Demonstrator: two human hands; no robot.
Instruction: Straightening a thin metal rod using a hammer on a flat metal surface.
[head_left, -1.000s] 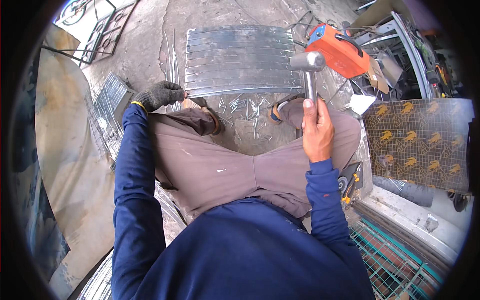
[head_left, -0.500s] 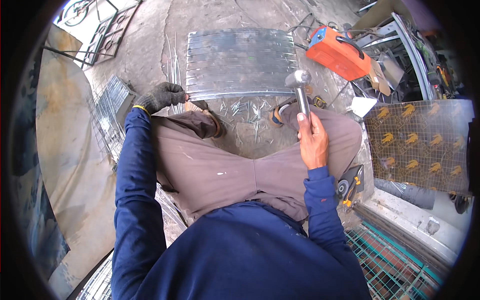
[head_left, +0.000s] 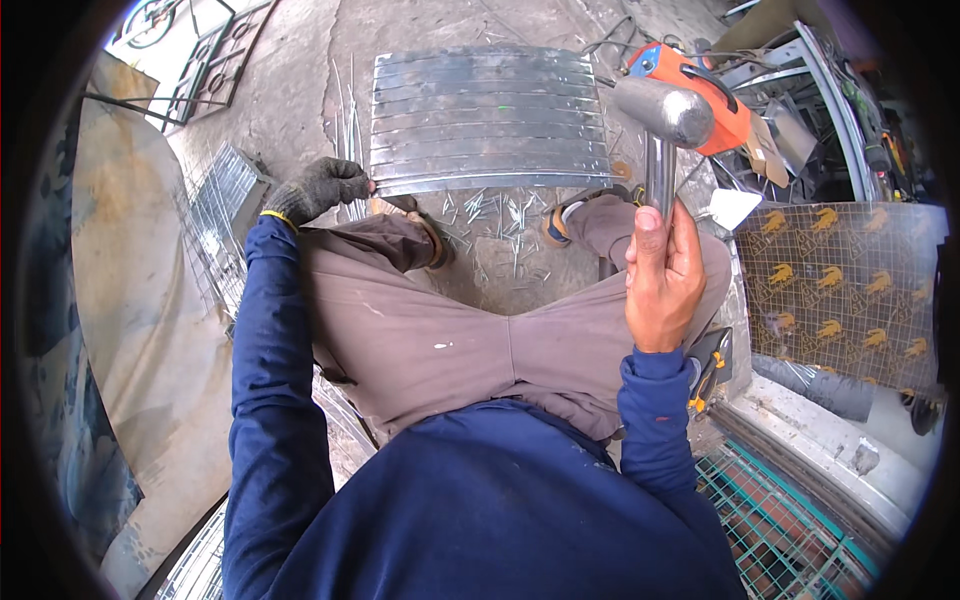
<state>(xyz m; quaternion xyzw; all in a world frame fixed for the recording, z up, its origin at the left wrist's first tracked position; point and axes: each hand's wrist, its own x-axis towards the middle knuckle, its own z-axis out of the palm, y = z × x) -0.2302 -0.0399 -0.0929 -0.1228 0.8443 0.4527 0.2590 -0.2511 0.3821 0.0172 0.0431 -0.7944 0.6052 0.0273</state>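
Observation:
A hammer (head_left: pixel 663 112) with a thick metal head and a shiny metal handle stands raised in my bare right hand (head_left: pixel 662 270), whose fingers wrap the handle above my right knee. My left hand (head_left: pixel 318 190), in a dark grey knit glove, is closed at the near left corner of a ribbed grey metal panel (head_left: pixel 490 115). A bare fingertip shows at the glove's end, against the corner. The panel lies in front of my feet, with strips running across it. Its near edge is a bright metal strip. The hammer head is apart from the panel, up and to its right.
Many thin metal offcuts (head_left: pixel 515 225) litter the floor between my shoes. An orange machine (head_left: pixel 725 125) with a black handle stands at the far right. A printed brown board (head_left: pixel 840 285) lies right of my knee, near an angle grinder (head_left: pixel 705 370). Wire mesh (head_left: pixel 205 215) is at left.
My right hand has lifted the hammer up and to the right, nearer the camera. The panel's near edge has risen slightly on its right side. My left hand stays at the corner.

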